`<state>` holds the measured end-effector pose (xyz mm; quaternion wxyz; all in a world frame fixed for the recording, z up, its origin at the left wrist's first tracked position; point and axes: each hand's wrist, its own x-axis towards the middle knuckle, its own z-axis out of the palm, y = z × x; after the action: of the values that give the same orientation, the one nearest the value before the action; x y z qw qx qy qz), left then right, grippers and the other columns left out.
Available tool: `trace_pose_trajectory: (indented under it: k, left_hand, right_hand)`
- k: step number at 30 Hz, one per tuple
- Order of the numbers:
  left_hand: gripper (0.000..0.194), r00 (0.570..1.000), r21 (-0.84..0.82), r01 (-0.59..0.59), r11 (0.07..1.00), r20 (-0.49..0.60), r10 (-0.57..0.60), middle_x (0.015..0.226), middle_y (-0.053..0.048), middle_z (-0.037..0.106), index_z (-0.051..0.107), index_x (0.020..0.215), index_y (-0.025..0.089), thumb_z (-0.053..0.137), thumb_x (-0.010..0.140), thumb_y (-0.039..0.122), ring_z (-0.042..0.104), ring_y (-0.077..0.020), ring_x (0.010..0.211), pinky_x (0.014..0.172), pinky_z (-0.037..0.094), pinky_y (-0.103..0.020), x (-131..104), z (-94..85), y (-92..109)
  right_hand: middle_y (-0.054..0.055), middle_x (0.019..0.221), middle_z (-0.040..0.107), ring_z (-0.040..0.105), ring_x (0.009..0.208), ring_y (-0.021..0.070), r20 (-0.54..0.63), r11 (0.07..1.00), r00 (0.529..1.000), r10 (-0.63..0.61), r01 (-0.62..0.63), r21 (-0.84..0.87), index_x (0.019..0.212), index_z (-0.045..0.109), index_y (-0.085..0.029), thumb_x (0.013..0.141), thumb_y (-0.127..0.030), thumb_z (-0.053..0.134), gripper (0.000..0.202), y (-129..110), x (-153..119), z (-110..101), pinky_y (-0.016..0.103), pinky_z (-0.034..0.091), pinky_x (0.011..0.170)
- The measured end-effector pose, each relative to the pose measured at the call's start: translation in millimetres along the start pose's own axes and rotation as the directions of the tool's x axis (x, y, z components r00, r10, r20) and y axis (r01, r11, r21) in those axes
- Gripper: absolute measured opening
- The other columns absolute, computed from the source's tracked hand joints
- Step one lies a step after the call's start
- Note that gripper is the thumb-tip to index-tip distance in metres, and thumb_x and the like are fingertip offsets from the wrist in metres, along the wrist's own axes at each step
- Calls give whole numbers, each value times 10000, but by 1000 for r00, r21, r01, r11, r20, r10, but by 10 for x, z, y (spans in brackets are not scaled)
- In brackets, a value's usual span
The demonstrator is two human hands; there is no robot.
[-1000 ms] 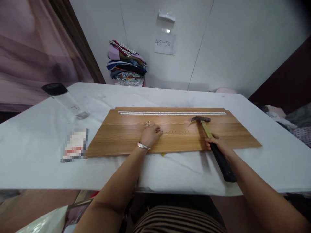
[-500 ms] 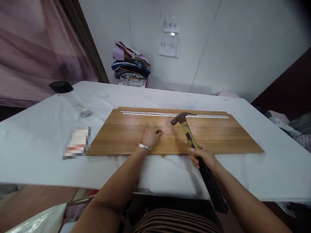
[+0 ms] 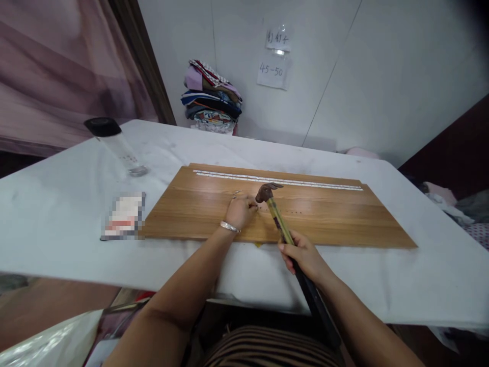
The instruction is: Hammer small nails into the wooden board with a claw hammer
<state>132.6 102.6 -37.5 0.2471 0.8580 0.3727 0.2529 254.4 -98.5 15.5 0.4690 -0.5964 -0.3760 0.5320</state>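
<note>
My left hand [image 3: 239,211] rests on the wooden board [image 3: 332,216], its thumb and finger pinched on a small nail that the fingertips mostly hide. A silvery bracelet [image 3: 229,227] circles that wrist. My right hand [image 3: 301,252] is wrapped round the handle of a claw hammer [image 3: 280,221], yellow near the head and black at the grip. The hammer's head is beside my left fingertips, just right of them; whether it touches anything there I cannot tell. A row of small dark nail heads [image 3: 292,212] runs rightward along the board. Several loose nails [image 3: 237,193] lie behind my left hand.
Two white measuring strips [image 3: 305,183] run along the board's far side. On the white-covered table [image 3: 69,214] are a clear bottle with a black lid [image 3: 122,150] and a blurred-out packet [image 3: 124,216] at left. Folded cloths [image 3: 212,99] are stacked by the wall.
The hammer in my right hand has moved left, bringing its head close to my left fingertips. My left hand keeps its pinch at the board. The view has shifted slightly.
</note>
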Motion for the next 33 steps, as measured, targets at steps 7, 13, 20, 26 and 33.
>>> trace_pose_trajectory:
  k: [7,13,20,26,33]
  left_hand:
    - [127,1000,26,5,1000,17,-6,925,-54,724,764,815,193,637,812,193,637,-172,875,843,479,-303,15,2,-9]
    - [143,1000,41,8,999,22,-9,972,-57,726,770,843,202,628,826,208,639,-174,901,858,476,-300,1,-22,22]
    - [155,999,87,18,996,43,-22,956,-61,725,773,873,205,626,826,222,638,-188,906,851,482,-313,8,-40,40]
    - [172,1000,87,4,996,23,-6,940,-62,722,777,860,200,608,828,216,638,-193,903,862,483,-322,1,-40,40]
    - [176,999,92,21,996,45,-26,969,-55,726,777,872,216,607,825,215,634,-188,921,883,478,-314,-3,-66,60]
  right_hand:
    - [-103,412,461,367,311,76,-23,998,999,33,-34,-56,752,462,-214,724,-345,588,184,-6,20,59,203,300,338]
    - [-107,418,460,361,315,72,-44,997,999,26,-29,-73,749,452,-219,750,-352,586,189,-3,5,68,198,295,338]
    - [-106,412,457,366,314,75,-47,992,998,33,-39,-121,730,425,-227,746,-365,584,211,-28,2,81,204,302,343]
    - [-109,412,450,365,319,82,-43,987,999,22,-28,-158,769,446,-224,758,-357,574,184,-41,4,72,205,299,352]
    - [-111,414,436,360,323,81,-55,985,998,23,-32,-167,775,450,-224,762,-365,570,186,-44,-2,68,205,309,349]
